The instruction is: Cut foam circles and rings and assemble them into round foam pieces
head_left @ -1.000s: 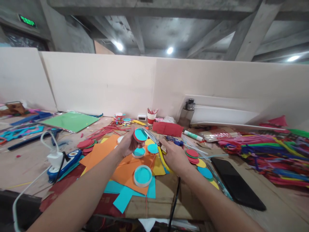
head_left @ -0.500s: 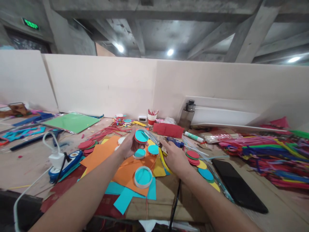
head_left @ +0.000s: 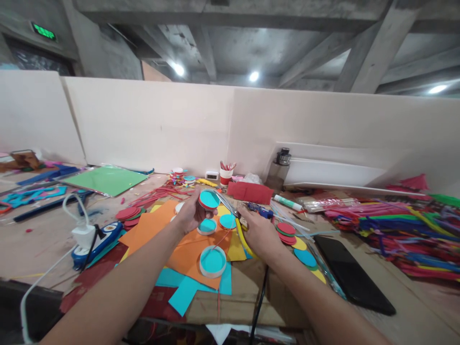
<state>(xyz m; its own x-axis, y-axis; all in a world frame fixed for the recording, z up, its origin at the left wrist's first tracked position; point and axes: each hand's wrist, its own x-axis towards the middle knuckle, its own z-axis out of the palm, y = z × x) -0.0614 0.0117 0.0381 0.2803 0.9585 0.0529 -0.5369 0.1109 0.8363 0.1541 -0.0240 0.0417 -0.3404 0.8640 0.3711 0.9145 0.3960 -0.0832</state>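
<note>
My left hand [head_left: 189, 215] is closed around a round disc [head_left: 209, 199] with a teal face and a red rim, held up above the table. My right hand [head_left: 260, 235] is closed on a tool whose silver tip [head_left: 224, 200] points at the disc's right edge; a black cable [head_left: 259, 297] runs down from under that hand. Below the hands an orange sheet [head_left: 154, 227] carries a white ring with a teal disc [head_left: 212, 261]. Two smaller teal discs [head_left: 207, 226] lie on it too.
Red discs [head_left: 127, 213] lie left and red and green discs [head_left: 286, 230] right. A black flat device [head_left: 354, 273] sits at right, beside a pile of coloured pipe cleaners [head_left: 402, 230]. A power strip [head_left: 95, 242], a green sheet [head_left: 106, 180], a red cup [head_left: 225, 175] and a bottle [head_left: 278, 167] stand further off.
Both hands have stayed almost in place with the disc and the tool. Only the view shifts slightly.
</note>
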